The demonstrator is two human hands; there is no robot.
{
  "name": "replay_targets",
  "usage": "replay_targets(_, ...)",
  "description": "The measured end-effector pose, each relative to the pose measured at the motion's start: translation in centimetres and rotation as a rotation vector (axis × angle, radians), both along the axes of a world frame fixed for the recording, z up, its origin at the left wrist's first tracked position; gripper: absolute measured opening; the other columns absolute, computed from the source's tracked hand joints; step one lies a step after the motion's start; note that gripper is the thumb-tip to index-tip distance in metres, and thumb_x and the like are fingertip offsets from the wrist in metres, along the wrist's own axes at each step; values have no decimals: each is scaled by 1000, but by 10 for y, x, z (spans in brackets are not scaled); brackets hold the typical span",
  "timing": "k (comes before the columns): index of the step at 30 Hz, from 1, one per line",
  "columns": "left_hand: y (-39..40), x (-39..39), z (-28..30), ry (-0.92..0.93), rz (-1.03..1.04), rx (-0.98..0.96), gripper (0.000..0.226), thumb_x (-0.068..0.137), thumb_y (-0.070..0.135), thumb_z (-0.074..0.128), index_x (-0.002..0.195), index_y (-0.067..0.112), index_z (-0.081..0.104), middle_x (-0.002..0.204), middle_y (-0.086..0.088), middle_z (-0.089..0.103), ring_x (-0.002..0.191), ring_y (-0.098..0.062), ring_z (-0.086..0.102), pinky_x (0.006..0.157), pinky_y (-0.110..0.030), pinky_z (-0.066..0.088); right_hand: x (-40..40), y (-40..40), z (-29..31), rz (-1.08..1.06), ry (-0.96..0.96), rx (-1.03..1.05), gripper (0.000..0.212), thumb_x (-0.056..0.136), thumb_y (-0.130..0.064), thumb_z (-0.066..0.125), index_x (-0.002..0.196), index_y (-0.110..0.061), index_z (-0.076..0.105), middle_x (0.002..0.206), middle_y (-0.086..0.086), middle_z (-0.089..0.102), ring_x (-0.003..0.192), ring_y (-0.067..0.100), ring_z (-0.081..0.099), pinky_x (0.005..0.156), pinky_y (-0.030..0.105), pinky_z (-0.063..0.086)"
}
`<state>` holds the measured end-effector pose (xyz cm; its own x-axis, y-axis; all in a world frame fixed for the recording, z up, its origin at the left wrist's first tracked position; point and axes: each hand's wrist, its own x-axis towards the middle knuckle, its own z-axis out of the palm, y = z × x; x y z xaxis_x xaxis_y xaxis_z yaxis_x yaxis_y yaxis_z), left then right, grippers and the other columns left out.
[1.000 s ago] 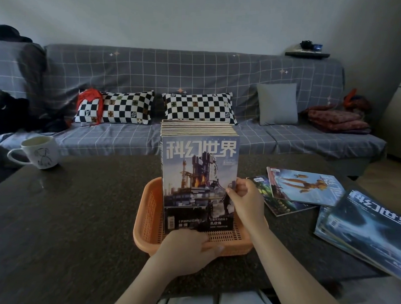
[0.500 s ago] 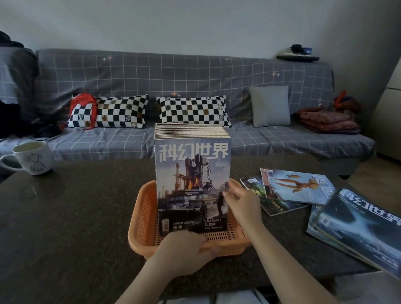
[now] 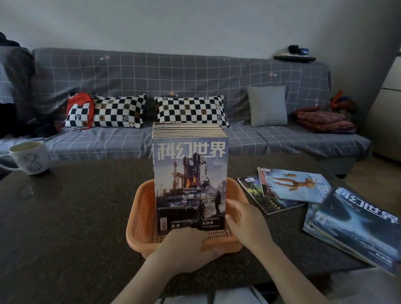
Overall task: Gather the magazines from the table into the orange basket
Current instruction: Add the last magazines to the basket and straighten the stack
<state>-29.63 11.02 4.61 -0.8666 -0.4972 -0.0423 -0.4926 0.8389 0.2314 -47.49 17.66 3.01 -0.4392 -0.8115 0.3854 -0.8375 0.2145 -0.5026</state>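
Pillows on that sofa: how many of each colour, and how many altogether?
Black-and-white checked pillows: 2
Plain grey pillow: 1
Total: 3
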Motion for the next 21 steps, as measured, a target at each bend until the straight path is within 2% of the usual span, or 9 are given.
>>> replay_targets(4, 2, -1, 0, 1, 10, -46, 53, 88, 72, 35, 90, 23, 58, 89, 7, 63, 76, -12, 59, 70, -26, 49, 1, 8, -3, 46, 34, -6, 44, 89, -33, 60, 131, -27, 53, 130, -8, 58, 123, 6, 48, 104, 25, 34)
replay_targets(6, 3, -2, 2, 12, 6, -76, 55, 88, 71, 36, 93, 22, 60, 90, 7, 64, 77, -12, 60, 73, -28, 52, 3, 11, -4, 69, 58, -23, 39, 90, -34, 57, 128, -27, 57, 131, -5, 58, 126, 8, 46, 108, 27, 30)
replay_targets(10, 4, -6, 5, 57, 7, -102, 53, 88, 70, 39, 96, 23, 61, 91, 7, 64, 79, -11, 60, 72, -26, 50, 6, 21, -6, 108, 80, -80, 31, 91, -30, 56, 121, -27, 63, 127, -5, 61, 126, 9, 46, 107, 24, 22)
replay_targets(15, 6, -10, 5, 65, 6, -99, 60, 84, 76, 34, 99, 25, 61, 92, 10, 62, 80, -9, 58, 62, -18, 37, 6, 30, -9, 127, 73, -142, 26, 90, -29, 59, 115, -25, 68, 119, -9, 66, 118, -2, 44, 108, 25, 22)
replay_targets(18, 5, -12, 5, 90, 13, -113, 63, 83, 76, 34, 111, 27, 61, 105, 9, 63, 89, -10, 59, 71, -21, 41, 5, 35, -8, 134, 65, -164, 25, 90, -26, 61, 113, -24, 69, 117, -9, 67, 118, 1, 48, 110, 27, 21)
replay_targets(21, 5, -14, 5, 88, 24, -91, 63, 84, 76, 36, 121, 30, 57, 114, 9, 62, 96, -10, 59, 75, -22, 41, 4, 40, -8, 138, 47, -197, 22, 88, -19, 65, 109, -22, 71, 113, -8, 69, 115, 3, 51, 109, 31, 24)
